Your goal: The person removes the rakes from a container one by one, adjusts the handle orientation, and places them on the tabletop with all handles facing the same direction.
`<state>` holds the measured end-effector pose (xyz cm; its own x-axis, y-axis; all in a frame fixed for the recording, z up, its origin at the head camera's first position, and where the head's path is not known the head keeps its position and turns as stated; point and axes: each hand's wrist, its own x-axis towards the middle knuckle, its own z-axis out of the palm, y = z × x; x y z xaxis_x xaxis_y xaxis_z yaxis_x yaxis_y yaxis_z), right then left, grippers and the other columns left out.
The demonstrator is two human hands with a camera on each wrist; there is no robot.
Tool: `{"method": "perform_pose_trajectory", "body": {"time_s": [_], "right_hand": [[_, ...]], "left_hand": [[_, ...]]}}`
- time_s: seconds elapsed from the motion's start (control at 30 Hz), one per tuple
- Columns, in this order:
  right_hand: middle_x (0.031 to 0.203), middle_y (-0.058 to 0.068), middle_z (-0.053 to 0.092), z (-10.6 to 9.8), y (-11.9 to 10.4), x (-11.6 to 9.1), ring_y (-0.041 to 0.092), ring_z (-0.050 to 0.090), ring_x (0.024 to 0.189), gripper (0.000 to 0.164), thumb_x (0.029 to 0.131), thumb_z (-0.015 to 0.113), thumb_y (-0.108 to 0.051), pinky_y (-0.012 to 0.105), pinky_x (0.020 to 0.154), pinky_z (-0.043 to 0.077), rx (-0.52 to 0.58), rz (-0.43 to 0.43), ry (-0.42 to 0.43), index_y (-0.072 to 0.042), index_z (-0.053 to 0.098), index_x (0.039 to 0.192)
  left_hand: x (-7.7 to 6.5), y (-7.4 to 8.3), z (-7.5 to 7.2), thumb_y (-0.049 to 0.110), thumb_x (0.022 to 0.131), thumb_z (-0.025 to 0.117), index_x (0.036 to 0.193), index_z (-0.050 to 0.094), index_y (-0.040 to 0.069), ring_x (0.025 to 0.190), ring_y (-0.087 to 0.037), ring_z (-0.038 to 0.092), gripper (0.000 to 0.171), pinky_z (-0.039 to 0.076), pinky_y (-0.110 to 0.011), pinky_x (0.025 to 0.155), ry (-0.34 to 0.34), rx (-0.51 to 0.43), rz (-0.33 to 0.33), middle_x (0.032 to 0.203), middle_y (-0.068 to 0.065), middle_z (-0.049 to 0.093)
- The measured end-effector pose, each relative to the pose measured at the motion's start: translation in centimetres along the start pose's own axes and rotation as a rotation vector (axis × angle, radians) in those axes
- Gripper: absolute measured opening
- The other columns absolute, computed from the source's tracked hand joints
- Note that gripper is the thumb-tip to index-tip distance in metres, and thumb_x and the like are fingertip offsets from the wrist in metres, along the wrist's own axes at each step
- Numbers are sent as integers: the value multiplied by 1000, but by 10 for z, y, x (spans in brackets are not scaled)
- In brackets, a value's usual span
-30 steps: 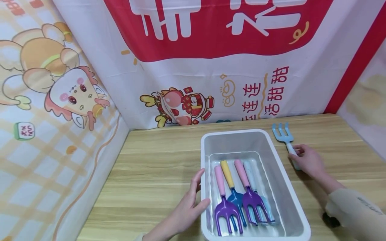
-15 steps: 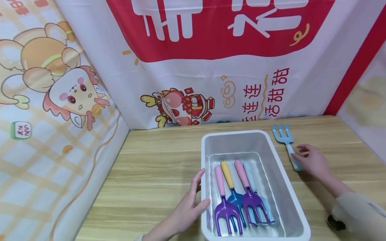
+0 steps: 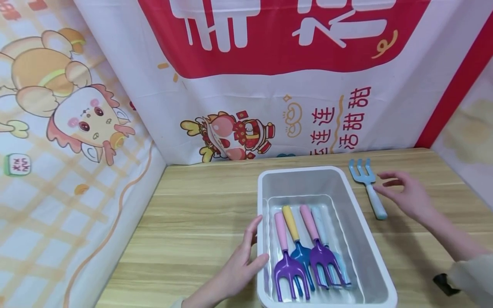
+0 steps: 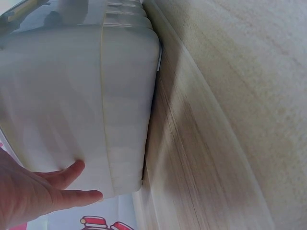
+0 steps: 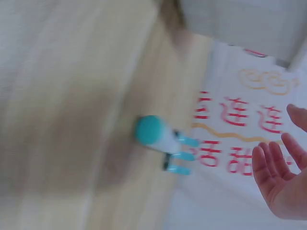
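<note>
A light-blue hand fork (image 3: 369, 188) lies on the table right of a white plastic bin (image 3: 263, 239). My right hand (image 3: 408, 194) is beside its neck, fingers spread and apart from the handle; the right wrist view shows the hand fork (image 5: 158, 134) with the hand (image 5: 283, 177) off to one side. My left hand (image 3: 242, 261) rests on the bin's left side. In the left wrist view its fingertips (image 4: 76, 167) touch the outer wall. Inside the bin lie two purple hand forks (image 3: 290, 269) with pink handles, a blue one (image 3: 300, 252) with a yellow handle, and light-blue ones (image 3: 321, 222) partly covered.
The wooden table (image 3: 200, 205) extends on both sides of the bin. Printed cloths (image 3: 161, 107) hang behind it and along the left. A dark object (image 3: 446, 284) sits by the right sleeve.
My right hand has let go of the light-blue hand fork and moved up and right, off its handle. The hand fork stays on the table. My left hand keeps its place.
</note>
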<state>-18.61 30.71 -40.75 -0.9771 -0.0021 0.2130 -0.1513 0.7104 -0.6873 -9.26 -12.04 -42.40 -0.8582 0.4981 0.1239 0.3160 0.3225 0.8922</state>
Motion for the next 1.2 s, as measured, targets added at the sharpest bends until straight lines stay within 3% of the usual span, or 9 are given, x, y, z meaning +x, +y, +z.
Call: {"method": "perform_pose_trajectory", "body": {"time_s": [0.13, 0.23, 0.27, 0.5, 0.7, 0.97, 1.2], "right_hand": [[118, 24, 58, -12, -20, 0, 13, 59, 97, 44, 91, 70, -21, 10, 65, 44, 24, -67, 5, 3, 56, 125], [116, 10, 60, -17, -35, 1, -10, 50, 91, 41, 88, 72, -16, 7, 67, 44, 53, -132, -5, 0, 59, 124], [116, 8, 60, -19, -40, 1, -12, 50, 91, 40, 88, 73, -13, 7, 68, 44, 62, -157, -14, 0, 60, 123], [111, 8, 65, -21, -83, 6, -5, 53, 93, 35, 82, 78, -12, 15, 71, 50, 4, -299, -128, -8, 67, 115], [106, -2, 65, -12, -112, 12, 12, 59, 93, 35, 81, 80, -18, 30, 75, 55, -28, -400, -309, -14, 67, 113], [109, -7, 64, 11, -127, 21, 16, 59, 100, 33, 84, 76, -29, 43, 85, 52, -12, -408, -619, -18, 66, 113], [108, -11, 64, 39, -133, 30, 15, 60, 98, 31, 85, 76, -29, 36, 81, 50, -28, -488, -812, -21, 67, 114]], "left_hand": [[0, 0, -1, 29, 97, 53, 154, 6, 36, 126, -33, 45, 74, 44, -52, 96, 3, -2, -2, 151, -14, 34], [0, -1, -1, 30, 97, 52, 155, 6, 35, 127, -33, 44, 74, 43, -53, 98, 1, -1, -7, 152, -11, 33], [0, -1, -1, 30, 98, 52, 155, 6, 35, 127, -33, 44, 74, 43, -53, 98, -1, 1, -7, 152, -11, 33], [2, -1, -2, 30, 98, 51, 154, 5, 37, 127, -33, 44, 73, 43, -51, 99, -7, 0, 0, 151, -15, 33], [0, -1, -2, 32, 98, 51, 153, 5, 40, 127, -33, 44, 72, 43, -52, 98, -8, -3, -27, 151, -13, 33], [2, -2, -2, 33, 99, 50, 154, 4, 34, 127, -36, 43, 72, 42, -58, 97, -7, 15, 8, 152, -17, 31], [0, 0, -3, 33, 98, 50, 153, 5, 40, 128, -29, 44, 71, 41, -57, 99, -10, 6, -20, 152, -13, 32]]}}
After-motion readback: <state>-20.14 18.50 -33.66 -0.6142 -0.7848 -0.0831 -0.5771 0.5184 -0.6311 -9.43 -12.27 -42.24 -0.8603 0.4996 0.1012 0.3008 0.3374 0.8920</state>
